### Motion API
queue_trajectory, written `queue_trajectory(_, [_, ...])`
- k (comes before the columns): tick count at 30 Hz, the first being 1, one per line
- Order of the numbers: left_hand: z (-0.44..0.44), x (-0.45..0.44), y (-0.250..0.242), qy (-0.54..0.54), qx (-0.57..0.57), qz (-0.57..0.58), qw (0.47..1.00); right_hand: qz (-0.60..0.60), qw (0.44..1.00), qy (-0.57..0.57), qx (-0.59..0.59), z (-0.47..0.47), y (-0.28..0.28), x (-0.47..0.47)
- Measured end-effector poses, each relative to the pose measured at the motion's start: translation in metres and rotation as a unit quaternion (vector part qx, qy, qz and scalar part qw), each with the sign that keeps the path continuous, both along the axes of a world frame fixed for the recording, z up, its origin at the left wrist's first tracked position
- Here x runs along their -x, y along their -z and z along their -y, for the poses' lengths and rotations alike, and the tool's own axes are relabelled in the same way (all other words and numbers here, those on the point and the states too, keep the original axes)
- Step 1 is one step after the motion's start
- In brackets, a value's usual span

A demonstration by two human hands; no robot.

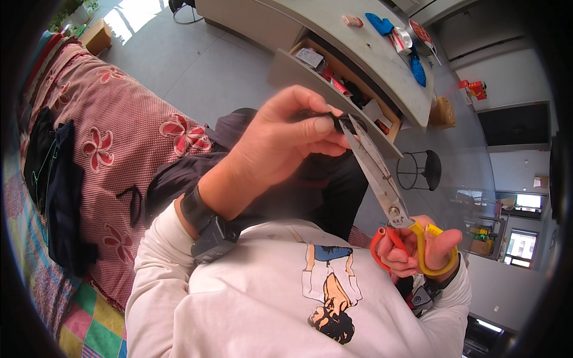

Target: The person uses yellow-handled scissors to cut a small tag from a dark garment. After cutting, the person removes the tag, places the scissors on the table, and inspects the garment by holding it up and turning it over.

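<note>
My left hand [282,134] pinches a small piece of dark cloth [344,121] between thumb and fingers, above my lap. In my right hand [436,250] is a pair of metal scissors [380,181], with fingers in the red handle loop and the thumb at the yellow one. Its blades are slightly apart, and their tips reach the dark cloth just beyond my left fingertips. Whether the cloth lies between the blades, I cannot tell. Dark fabric [188,179] covers my lap below the left hand.
On the left, a patterned red sofa cover [125,121] bears dark garments [65,197] and a black cord [134,206]. Ahead, an open drawer [335,80] full of items juts from a white-topped cabinet [322,22]. A black round stool [429,170] stands at right.
</note>
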State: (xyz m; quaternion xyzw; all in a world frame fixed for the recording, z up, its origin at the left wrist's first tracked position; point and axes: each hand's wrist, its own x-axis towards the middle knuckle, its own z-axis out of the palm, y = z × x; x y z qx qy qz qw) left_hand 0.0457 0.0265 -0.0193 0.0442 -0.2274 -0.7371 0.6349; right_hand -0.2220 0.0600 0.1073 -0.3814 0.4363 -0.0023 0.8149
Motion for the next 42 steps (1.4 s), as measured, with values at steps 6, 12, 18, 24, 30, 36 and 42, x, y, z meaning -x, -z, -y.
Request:
queue_trajectory(6, [0.0035, -0.0011, 0.0055, 0.005, 0.022, 0.003, 1.000, -0.006, 1.000, 0.006, 0.004, -0.0012, -0.0006, 0.0006])
queue_trajectory(12, [0.0037, -0.0010, 0.0085, 0.005, 0.030, 0.012, 0.999, -0.008, 1.000, 0.012, 0.002, -0.0022, -0.0006, 0.0012])
queue_trajectory(18, [0.0020, 0.0001, 0.0048, 0.001, 0.023, 0.021, 1.000, -0.018, 1.000, 0.017, -0.003, -0.0023, -0.0019, 0.0014])
queue_trajectory(24, [0.0045, -0.0004, 0.0082, -0.006, 0.046, 0.016, 0.999, -0.024, 1.000, 0.017, -0.006, -0.0016, -0.0016, 0.0004])
queue_trajectory(30, [0.0031, -0.0023, 0.0088, -0.005, 0.045, 0.028, 0.999, -0.030, 0.999, 0.015, -0.008, -0.0013, -0.0014, 0.0000])
queue_trajectory(36, [0.0028, -0.0024, 0.0064, -0.003, 0.042, 0.023, 0.999, -0.036, 0.999, 0.015, -0.007, -0.0011, -0.0029, 0.0000])
queue_trajectory(42, [0.0020, -0.0013, 0.0045, 0.004, 0.040, 0.027, 0.999, -0.046, 0.999, 0.014, -0.001, 0.0000, -0.0045, -0.0029])
